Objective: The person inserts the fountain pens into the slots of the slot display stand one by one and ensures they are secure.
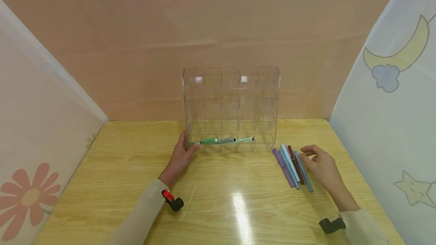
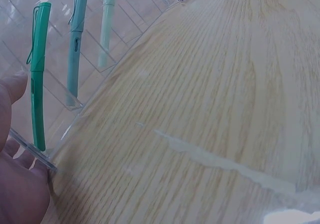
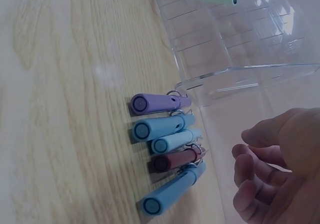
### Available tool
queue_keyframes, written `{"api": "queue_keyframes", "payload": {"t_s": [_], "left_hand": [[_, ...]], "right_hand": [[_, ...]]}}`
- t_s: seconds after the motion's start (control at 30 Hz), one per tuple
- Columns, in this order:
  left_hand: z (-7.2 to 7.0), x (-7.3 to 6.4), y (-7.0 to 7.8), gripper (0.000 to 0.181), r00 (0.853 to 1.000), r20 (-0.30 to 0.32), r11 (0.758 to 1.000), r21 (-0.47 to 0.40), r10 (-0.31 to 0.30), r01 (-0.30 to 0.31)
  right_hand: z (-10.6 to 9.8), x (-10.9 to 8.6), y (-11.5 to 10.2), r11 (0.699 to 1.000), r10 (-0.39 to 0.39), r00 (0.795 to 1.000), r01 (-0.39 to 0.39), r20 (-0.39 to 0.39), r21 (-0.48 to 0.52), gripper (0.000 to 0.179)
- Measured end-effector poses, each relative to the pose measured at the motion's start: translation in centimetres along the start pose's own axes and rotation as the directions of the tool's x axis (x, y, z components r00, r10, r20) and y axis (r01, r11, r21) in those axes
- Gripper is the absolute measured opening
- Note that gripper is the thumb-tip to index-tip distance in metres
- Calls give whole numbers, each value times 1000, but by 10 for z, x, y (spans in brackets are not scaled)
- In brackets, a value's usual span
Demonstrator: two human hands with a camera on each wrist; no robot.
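Clear rack (image 1: pixel 230 88), bottom tier: three pens (image 1: pixel 226 140).

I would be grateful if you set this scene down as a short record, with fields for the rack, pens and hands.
rack: clear rack, upright on the table
bottom row, left to right: green pen, grey-blue pen, pale green pen
loose pens: five, right of the rack: purple pen, blue pen, light blue pen, dark red pen, another blue pen
left hand: grips the rack's left side, thumb near the green pen
right hand: beside the loose pens, fingers loosely bent, holding nothing
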State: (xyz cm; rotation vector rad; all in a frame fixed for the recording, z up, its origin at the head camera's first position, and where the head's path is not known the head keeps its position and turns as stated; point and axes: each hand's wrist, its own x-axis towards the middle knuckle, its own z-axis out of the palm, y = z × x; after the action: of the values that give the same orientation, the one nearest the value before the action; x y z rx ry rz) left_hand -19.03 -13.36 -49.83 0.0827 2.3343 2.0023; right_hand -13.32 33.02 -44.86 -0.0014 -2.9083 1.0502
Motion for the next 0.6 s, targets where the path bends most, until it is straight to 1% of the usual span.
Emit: {"api": "queue_keyframes", "payload": {"t_s": [0.27,0.4,0.6], "left_hand": [[0,1,1,81,1000,-16,999,22,-26,26],[0,1,1,82,1000,-11,999,28,-28,28],[0,1,-1,82,1000,-6,1000,21,-12,12]], "right_hand": [[2,3,6,1000,26,999,-26,20,-9,40],[3,4,8,999,36,999,-36,37,-6,40],[6,7,13,999,51,997,-50,64,-21,42]]}}
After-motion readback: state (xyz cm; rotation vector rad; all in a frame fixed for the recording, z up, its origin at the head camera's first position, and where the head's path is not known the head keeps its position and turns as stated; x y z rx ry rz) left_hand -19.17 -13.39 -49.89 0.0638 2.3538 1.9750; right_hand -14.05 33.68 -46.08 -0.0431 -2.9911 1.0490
